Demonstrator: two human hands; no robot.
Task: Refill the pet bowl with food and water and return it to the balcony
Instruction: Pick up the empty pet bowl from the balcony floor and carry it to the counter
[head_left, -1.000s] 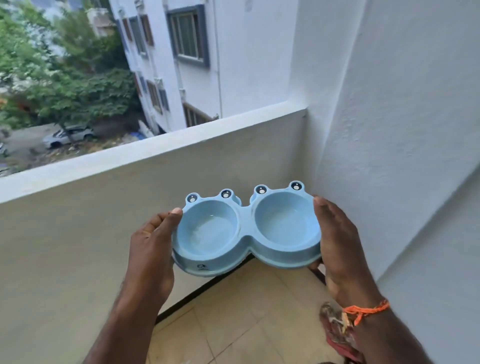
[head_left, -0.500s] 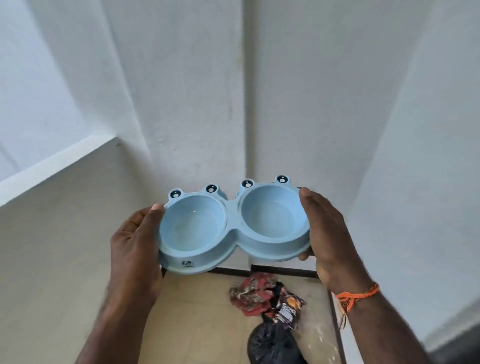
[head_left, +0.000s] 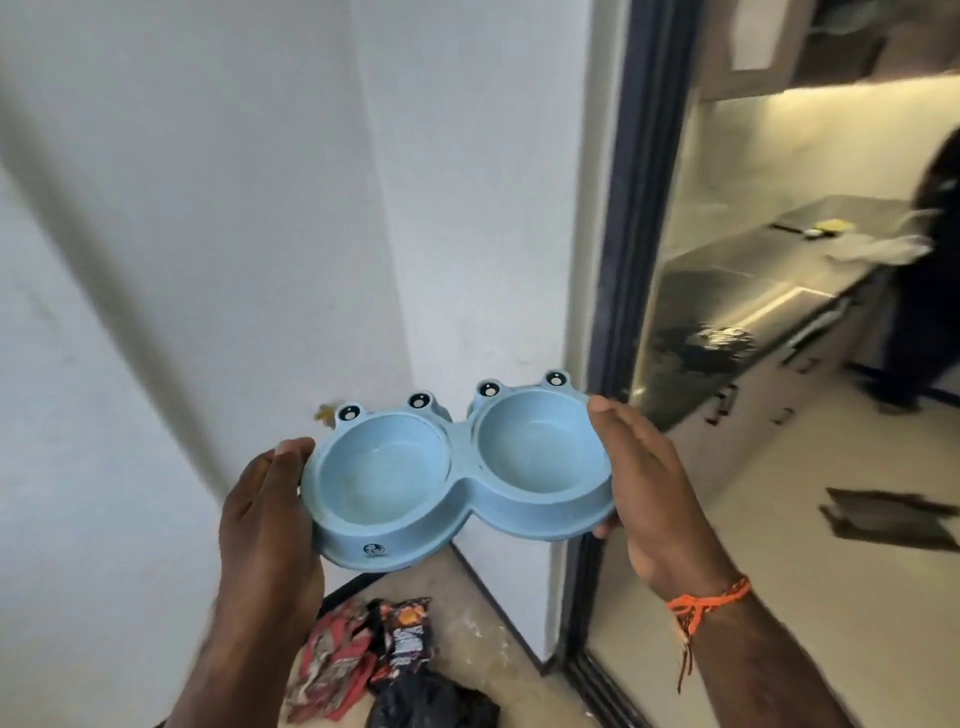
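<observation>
Both hands, the left hand (head_left: 270, 512) and right hand (head_left: 647, 483), clasped the ends of the empty pale-blue plastic frog-eyed double pet bowl (head_left: 457, 475), its long axis crosswise, the dark-framed kitchen doorway (head_left: 631, 260) lying rightward.

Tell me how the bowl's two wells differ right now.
The left well sits nearer and lower, with faint yellowish stains at the bottom; the right well sits farther and higher and looks cleaner. The left hand grips beside the left well, the right hand beside the right. Both are blue, round and empty.
</observation>
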